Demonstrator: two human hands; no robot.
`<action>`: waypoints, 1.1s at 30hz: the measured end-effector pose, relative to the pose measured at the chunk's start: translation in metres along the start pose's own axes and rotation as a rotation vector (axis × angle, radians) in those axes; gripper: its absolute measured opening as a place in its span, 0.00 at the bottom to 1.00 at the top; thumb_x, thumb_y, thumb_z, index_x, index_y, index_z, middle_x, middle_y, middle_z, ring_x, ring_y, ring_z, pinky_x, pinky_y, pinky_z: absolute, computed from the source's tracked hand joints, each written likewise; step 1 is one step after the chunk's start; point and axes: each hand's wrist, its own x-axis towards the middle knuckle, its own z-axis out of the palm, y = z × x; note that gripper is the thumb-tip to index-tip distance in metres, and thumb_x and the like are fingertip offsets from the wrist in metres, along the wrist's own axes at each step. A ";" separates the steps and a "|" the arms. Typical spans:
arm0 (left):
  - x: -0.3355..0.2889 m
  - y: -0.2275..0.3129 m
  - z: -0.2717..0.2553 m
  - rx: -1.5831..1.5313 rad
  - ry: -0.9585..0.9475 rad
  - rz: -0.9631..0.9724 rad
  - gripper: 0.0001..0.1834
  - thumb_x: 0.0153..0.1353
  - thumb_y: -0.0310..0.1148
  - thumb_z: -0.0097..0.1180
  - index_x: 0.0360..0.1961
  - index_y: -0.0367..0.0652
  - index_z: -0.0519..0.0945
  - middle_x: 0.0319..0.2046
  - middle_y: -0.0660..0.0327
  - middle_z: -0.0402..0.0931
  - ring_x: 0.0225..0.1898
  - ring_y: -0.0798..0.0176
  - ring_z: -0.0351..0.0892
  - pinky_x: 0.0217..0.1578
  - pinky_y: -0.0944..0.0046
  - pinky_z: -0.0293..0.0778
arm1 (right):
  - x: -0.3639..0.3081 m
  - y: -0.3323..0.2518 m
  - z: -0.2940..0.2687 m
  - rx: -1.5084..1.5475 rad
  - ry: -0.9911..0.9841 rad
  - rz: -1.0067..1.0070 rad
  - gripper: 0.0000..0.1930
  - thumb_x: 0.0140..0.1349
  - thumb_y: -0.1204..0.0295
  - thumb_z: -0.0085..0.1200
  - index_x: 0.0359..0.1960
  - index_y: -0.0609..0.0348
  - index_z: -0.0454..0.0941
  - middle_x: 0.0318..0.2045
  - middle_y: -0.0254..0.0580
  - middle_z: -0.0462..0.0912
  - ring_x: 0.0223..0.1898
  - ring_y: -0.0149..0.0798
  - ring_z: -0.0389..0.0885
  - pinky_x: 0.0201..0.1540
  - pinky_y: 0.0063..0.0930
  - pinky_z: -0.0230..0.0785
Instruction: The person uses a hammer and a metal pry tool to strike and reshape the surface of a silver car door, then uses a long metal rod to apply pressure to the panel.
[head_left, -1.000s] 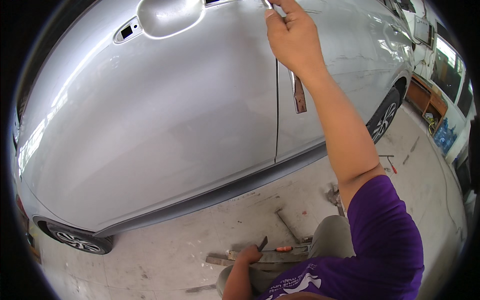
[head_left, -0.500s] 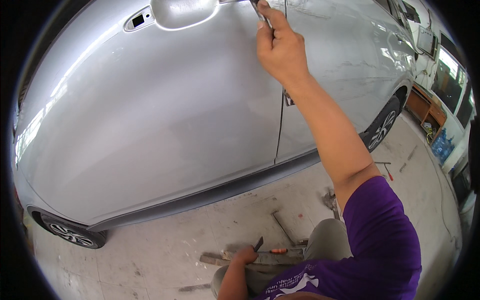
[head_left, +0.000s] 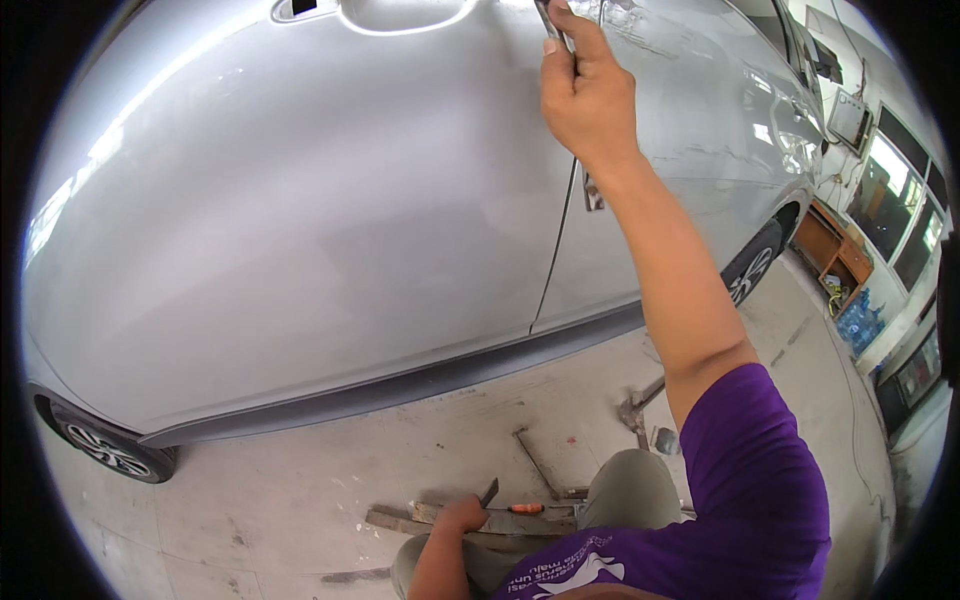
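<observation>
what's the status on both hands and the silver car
Right hand high, gripping metal tool, in front of silver car. Left hand low, gripping dark flat tool. Right forearm blocks part of scratched front door.

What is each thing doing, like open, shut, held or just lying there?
Long shiny metal tool: held in the right hand
Dark flat blade-like tool: held in the left hand
Silver rear car door: looks shut
Silver front car door: looks shut, scratched
Orange-handled tool: lying unheld
Thin dark metal rod: lying on the floor
Brown wooden cabinet: open-fronted
</observation>
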 end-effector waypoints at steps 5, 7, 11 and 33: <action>-0.008 0.010 -0.013 -0.013 -0.029 -0.021 0.26 0.55 0.41 0.54 0.53 0.38 0.78 0.53 0.44 0.77 0.56 0.43 0.76 0.56 0.50 0.71 | 0.002 0.011 0.002 0.013 0.157 -0.154 0.17 0.66 0.77 0.47 0.57 0.58 0.74 0.25 0.39 0.80 0.25 0.27 0.73 0.32 0.23 0.69; -0.005 0.006 -0.011 -0.016 0.007 -0.023 0.26 0.55 0.41 0.54 0.52 0.38 0.78 0.52 0.44 0.77 0.55 0.43 0.76 0.56 0.50 0.71 | 0.008 0.024 0.010 0.029 0.141 -0.227 0.17 0.67 0.78 0.47 0.57 0.58 0.74 0.25 0.35 0.77 0.24 0.24 0.70 0.31 0.21 0.68; -0.008 0.009 -0.015 -0.008 -0.035 -0.024 0.26 0.55 0.41 0.54 0.52 0.38 0.78 0.52 0.44 0.77 0.55 0.43 0.76 0.56 0.50 0.72 | 0.007 0.020 0.000 0.106 0.021 -0.030 0.16 0.67 0.77 0.48 0.56 0.60 0.75 0.24 0.31 0.74 0.24 0.21 0.67 0.30 0.18 0.65; 0.014 -0.013 0.004 0.007 0.044 0.060 0.25 0.55 0.44 0.54 0.47 0.36 0.80 0.48 0.41 0.79 0.52 0.41 0.78 0.54 0.48 0.72 | -0.008 0.028 0.006 0.055 0.030 0.032 0.17 0.67 0.76 0.48 0.57 0.60 0.73 0.40 0.50 0.84 0.34 0.35 0.83 0.40 0.26 0.73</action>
